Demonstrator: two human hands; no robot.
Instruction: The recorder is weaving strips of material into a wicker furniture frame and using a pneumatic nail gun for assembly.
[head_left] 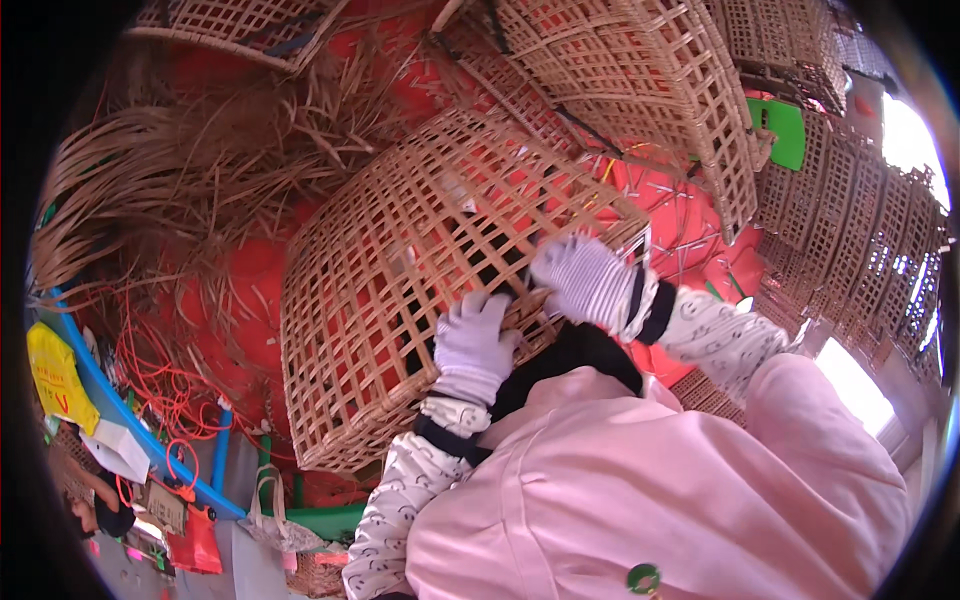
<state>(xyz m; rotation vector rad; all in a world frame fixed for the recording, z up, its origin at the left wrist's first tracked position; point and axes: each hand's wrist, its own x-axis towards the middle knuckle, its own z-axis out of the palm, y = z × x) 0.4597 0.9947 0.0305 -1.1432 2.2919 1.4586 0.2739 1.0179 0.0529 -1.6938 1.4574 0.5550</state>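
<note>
A large open-weave basket (pixel 375 265) of tan rattan-like strips lies tilted in front of me, its lattice side facing up. My left hand (pixel 472 345), in a pale lavender glove, curls its fingers over the lattice near the basket's close edge. Just to the right, my right hand (pixel 585 280) wears a matching glove and is closed by the same edge. A short brown strip (pixel 535 303) shows between the two hands. The right fingertips are partly hidden, so what they pinch is unclear.
Loose dry strips (pixel 180 170) are heaped at the left over red sheeting (pixel 255 290). Another lattice basket (pixel 620 80) stands behind, with woven panels (pixel 850 215) at right. Tangled orange cord (pixel 165 365) lies near a blue curved rim (pixel 150 435). A person's arm (pixel 95 485) shows lower left.
</note>
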